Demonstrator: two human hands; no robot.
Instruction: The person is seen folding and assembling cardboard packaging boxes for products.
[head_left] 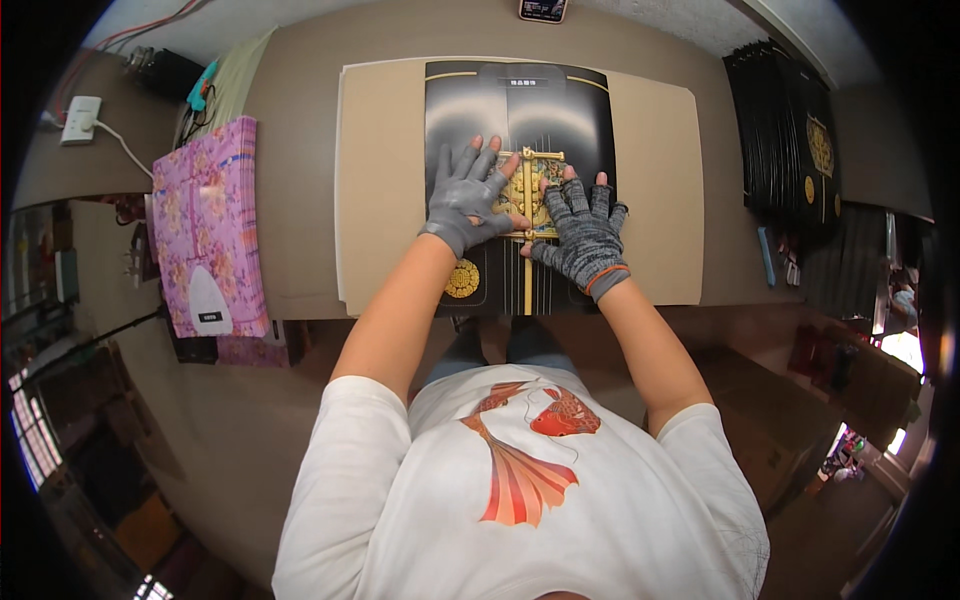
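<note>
I press my left hand (468,200) and right hand (583,232), both open and flat, on the gold ornament (527,190), pinning it square on the black sheet (520,110) over the beige board (655,180).

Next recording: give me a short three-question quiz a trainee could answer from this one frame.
1. True or false: both hands lie flat on the gold ornament in the middle of the black sheet.
2. What lies at the table's left side?
A. a stack of pink flowered sheets
B. a red bucket
C. a pair of scissors
3. Fill in: both hands wear grey ______ that leave the fingertips bare.

Key
1. True: the left hand and the right hand press on it side by side.
2. A: the pink stack lies left of the cream board.
3. gloves
</note>
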